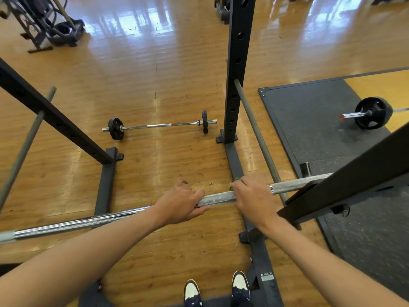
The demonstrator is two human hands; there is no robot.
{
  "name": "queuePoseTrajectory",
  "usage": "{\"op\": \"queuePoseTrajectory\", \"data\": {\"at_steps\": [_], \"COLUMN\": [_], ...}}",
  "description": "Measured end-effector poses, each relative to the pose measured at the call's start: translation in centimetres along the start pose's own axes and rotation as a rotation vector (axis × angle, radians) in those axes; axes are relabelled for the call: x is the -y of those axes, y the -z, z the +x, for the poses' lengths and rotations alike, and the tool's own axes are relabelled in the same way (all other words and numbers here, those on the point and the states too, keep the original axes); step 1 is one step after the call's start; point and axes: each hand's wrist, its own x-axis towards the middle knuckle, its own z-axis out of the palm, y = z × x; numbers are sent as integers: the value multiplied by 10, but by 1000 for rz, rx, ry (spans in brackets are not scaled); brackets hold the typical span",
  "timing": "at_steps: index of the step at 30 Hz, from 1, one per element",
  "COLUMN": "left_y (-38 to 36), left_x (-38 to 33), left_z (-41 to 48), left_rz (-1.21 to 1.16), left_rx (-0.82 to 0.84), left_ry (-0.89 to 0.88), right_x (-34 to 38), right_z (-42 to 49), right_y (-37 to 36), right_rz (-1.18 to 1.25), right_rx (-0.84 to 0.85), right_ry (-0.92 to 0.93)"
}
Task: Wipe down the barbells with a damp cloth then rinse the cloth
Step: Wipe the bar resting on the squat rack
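Observation:
A chrome barbell [218, 198] lies across the black squat rack at waist height, running from lower left to right. My left hand [180, 201] grips the bar near its middle. Just to the right, my right hand [251, 197] is curled over the bar and holds a green cloth [235, 182], of which only a small edge shows above the fingers. A second barbell [161, 125] with small black plates lies on the wooden floor beyond the rack. A third barbell [363, 114] with a black plate rests on the rubber mat at the right.
Black rack uprights [236, 69] stand ahead and a slanted beam [345, 180] crosses at right. Grey safety rods [259, 138] run along both sides. A dark rubber mat [314, 120] covers the floor at right. My two shoes [217, 289] stand below. Equipment is stored at the far left.

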Motion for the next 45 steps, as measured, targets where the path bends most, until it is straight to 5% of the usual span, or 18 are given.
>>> {"op": "queuePoseTrajectory", "data": {"at_steps": [3, 7, 10, 13, 19, 24, 28, 34, 40, 45], "left_y": [2, 1, -1, -3, -2, -1, 0, 0, 1, 1], "left_x": [-1, -3, -2, -1, 0, -1, -2, -2, -3, -3], "left_z": [-2, -3, -2, -1, -1, -2, -1, -2, -2, -3], "left_rz": [-19, 5, 27, 30, 11, 43, 41, 71, 75, 75], "left_rx": [29, -17, -44, -75, -104, -123, -132, -162, -138, -114], "left_ry": [4, 6, -4, -12, -24, -9, -19, -21, -11, 12], "right_x": [-41, -66, -51, -48, -55, -57, -43, -43, -59, -61], "right_z": [-11, -4, 20, 29, -36, 1, 22, -30, -10, -9], "right_y": [9, 30, 25, 20, -5, 23, 26, 2, 12, 13], "right_rz": [-68, -240, -130, -57, -115, -238, -159, -49, -166, -27], "right_rx": [-39, 55, 177, 295, -123, 54, 197, -158, -171, -125], "right_ry": [170, -114, -349, -364, -79, -345, -360, 29, -315, -213]}}
